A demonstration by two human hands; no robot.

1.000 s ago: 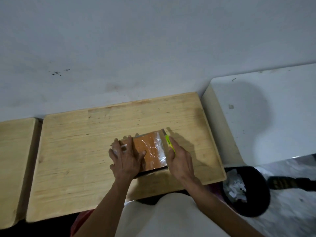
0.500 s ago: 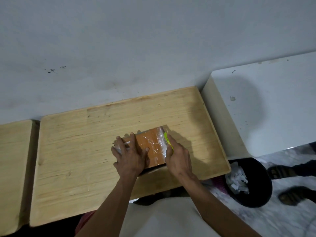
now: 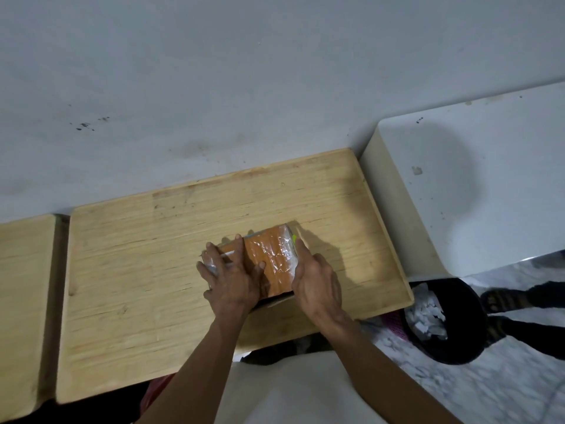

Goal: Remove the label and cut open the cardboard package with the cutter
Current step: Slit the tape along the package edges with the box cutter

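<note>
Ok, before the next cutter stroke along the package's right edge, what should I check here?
1. Package flat on the table: ok.
2. Left hand pressing the package down: ok.
3. Right hand holds the cutter: ok, only its green tip shows.
4. Blade extended: cannot tell, hidden.
5. Left fingers away from the right edge: ok.
6. Label removed: cannot tell.

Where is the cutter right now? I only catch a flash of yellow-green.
In the head view, the cutter sits in the right hand, against the right edge of the cardboard package on the wooden table.
</note>
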